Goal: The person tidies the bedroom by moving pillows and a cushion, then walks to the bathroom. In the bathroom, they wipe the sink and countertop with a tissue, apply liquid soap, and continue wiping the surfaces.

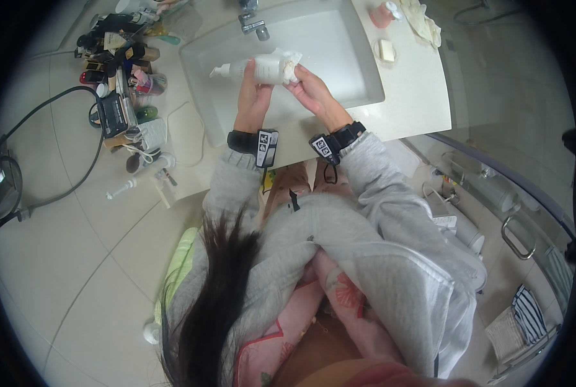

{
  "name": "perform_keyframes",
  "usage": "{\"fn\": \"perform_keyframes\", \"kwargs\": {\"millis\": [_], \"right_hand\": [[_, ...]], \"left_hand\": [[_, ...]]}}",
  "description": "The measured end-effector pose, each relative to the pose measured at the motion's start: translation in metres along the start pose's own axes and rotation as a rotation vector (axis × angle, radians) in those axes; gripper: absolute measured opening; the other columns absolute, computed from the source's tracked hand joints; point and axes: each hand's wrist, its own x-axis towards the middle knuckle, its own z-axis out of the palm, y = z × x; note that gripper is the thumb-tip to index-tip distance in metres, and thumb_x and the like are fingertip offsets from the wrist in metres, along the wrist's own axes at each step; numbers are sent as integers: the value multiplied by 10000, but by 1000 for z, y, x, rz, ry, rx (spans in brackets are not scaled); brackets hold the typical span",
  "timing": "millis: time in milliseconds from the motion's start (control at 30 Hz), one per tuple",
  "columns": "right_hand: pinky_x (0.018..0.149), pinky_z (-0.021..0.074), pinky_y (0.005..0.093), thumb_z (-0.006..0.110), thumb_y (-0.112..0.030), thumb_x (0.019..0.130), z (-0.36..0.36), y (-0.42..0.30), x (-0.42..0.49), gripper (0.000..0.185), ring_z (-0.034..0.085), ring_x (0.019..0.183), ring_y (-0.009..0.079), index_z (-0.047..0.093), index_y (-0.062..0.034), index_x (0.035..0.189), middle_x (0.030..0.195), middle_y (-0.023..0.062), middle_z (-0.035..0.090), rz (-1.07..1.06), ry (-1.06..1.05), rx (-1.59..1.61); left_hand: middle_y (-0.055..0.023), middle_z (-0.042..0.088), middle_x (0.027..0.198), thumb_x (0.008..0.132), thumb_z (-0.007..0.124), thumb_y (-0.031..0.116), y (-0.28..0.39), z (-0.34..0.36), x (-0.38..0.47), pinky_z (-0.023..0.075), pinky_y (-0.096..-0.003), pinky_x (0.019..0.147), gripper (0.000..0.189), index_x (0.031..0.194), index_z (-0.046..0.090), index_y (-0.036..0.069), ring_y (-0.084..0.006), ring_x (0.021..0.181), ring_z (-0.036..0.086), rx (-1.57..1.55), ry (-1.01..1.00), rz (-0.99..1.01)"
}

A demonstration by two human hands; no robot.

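Over the white rectangular sink, a clear pump bottle lies on its side in the air, its white pump head pointing left. My left hand grips the bottle near its pump end. At the bottle's base, my right hand holds a crumpled white tissue or wipe against it. The bottle bears faint writing. Behind the bottle, the chrome faucet stands at the sink's far edge.
Cosmetics, brushes and a tangled white cable crowd the counter at left. A bar of soap in a dish, a pink pump bottle and pale rubber gloves sit right of the sink. A glass door with a metal handle stands at right.
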Motion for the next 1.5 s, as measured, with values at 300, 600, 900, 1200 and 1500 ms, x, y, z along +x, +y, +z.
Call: {"fn": "perform_keyframes", "kwargs": {"millis": [300, 600, 900, 1200, 1500], "right_hand": [[1126, 345, 404, 346, -48, 997, 10, 24, -16, 388, 425, 1270, 288, 303, 71, 1363, 1370, 181, 403, 50, 75, 316], [1119, 366, 405, 349, -40, 997, 8, 14, -32, 368, 446, 1251, 294, 319, 89, 1340, 1351, 194, 417, 77, 115, 377], [1127, 337, 445, 327, -46, 995, -7, 9, -23, 382, 430, 1271, 308, 305, 98, 1348, 1381, 203, 400, 109, 114, 433], [1114, 348, 424, 315, -83, 995, -11, -9, -11, 387, 438, 1257, 323, 331, 150, 1304, 1350, 229, 431, -19, -30, 263], [1053, 382, 323, 422, -90, 982, 15, 0, -22, 325, 503, 1192, 237, 483, 34, 1276, 1267, 150, 541, -237, 54, -341]], "left_hand": [[-90, 522, 1147, 901, 641, 172, -16, -3, 14, 462, -346, 902, 391, 1192, 445, -1, -181, 1041, 540, 224, 86, 305], [-116, 519, 1137, 772, 758, 67, -14, 4, 1, 475, -331, 866, 621, 1243, 354, 31, -190, 1007, 554, 648, 67, 498], [-126, 495, 1185, 768, 763, 63, -14, -5, -1, 447, -350, 919, 663, 1270, 332, 15, -230, 1064, 536, 888, 46, 575], [-101, 415, 1280, 771, 756, 45, -6, -9, 0, 438, -370, 957, 775, 1334, 224, 84, -205, 1169, 458, 360, 170, 381], [-63, 477, 1254, 855, 694, 210, -13, 4, -16, 423, -402, 993, 502, 1249, 405, 93, -209, 1160, 486, 129, 246, 61]]}}
